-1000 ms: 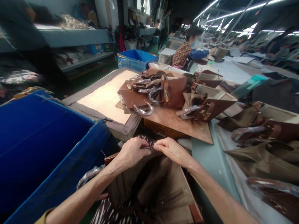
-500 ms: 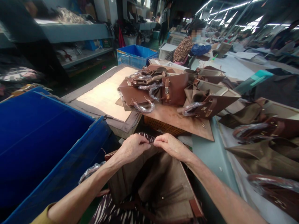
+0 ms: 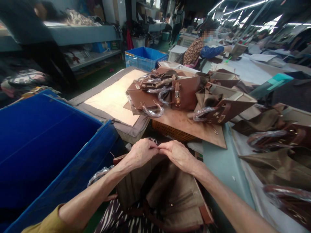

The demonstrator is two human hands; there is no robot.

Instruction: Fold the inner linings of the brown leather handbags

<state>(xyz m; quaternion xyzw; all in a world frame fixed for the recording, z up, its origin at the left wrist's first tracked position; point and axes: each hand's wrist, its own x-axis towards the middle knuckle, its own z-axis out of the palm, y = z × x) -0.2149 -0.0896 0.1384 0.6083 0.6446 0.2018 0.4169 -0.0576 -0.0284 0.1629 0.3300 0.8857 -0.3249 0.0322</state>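
Observation:
An open brown handbag with a taupe lining rests over my lap on zebra-patterned cloth. My left hand is closed in a pinch at the bag's far edge. Beside it, with fingertips almost meeting, my right hand pinches the same edge. The spot between the fingertips is too small to make out. A plastic-wrapped handle sticks out at the bag's left side. A small zipper pull shows on the lining inside, and the bag's lower part is hidden.
A large blue bin stands at my left. Ahead, several brown handbags with wrapped handles stand on a brown board. More handbags lie on the right-hand table. Beyond are a smaller blue crate and a seated co-worker.
The view has shifted slightly, so the surroundings sit a little further right. My fingertips have come closer together along the bag's far edge.

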